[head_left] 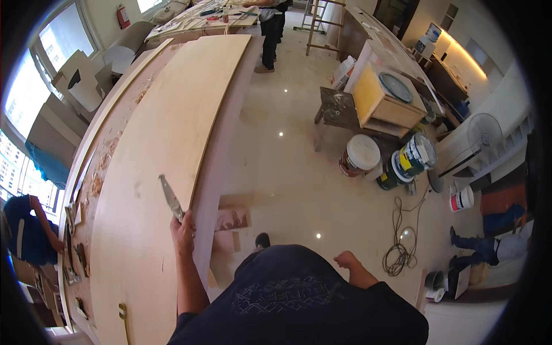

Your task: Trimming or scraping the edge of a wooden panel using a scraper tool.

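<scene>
Over the right-hand edge of a long pale plywood sheet (pixel 155 132), my left hand (pixel 183 233) is closed round a flat grey metal tool (pixel 170 194). The tool is blade-like with a small hooked tip, and it points away from me; its exact kind is unclear. My right hand (pixel 346 260) is held out to my right above the floor, its fingers curled, with nothing visible in them. On the sheet's near end lies a yellow tape measure (pixel 122 312).
Wood shavings (pixel 106 150) and hand tools (pixel 73 247) lie along the bench's left side, where a person (pixel 29 230) bends. Paint buckets (pixel 359 155), a wooden box (pixel 388 98), a coiled cable (pixel 399 253) and a fan (pixel 484 131) stand right. People (pixel 269 34) are farther off.
</scene>
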A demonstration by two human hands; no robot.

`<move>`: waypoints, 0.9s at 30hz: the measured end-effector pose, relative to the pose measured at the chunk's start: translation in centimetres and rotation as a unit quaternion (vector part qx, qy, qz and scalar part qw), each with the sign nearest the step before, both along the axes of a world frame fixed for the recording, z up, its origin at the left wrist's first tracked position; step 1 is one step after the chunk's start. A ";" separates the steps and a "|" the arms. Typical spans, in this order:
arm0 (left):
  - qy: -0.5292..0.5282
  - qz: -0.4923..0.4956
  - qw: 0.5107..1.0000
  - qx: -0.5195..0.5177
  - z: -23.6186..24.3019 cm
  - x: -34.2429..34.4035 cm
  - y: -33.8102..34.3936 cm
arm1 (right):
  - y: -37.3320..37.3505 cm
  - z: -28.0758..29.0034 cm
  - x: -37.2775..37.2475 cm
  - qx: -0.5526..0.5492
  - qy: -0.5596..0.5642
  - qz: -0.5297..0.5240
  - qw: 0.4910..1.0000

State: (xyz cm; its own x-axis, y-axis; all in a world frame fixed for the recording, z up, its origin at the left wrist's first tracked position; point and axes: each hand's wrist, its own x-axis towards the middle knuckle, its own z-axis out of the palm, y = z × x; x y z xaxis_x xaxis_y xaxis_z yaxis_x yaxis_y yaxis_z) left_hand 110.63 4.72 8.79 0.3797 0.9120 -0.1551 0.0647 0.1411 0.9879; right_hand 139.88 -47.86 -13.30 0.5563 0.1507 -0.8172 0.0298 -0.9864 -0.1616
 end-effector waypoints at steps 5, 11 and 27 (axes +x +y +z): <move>0.096 -0.047 0.984 0.145 2.5 16.3 7.4 | 1.5 1.5 8.8 0.073 -0.063 -0.227 0.969; 0.213 -0.056 0.939 0.265 -0.8 31.6 13.9 | 10.0 0.0 20.7 0.065 -0.016 -0.198 0.978; 0.403 0.111 0.865 0.279 -8.1 49.8 35.8 | 55.0 7.6 67.4 0.306 -0.219 0.105 0.921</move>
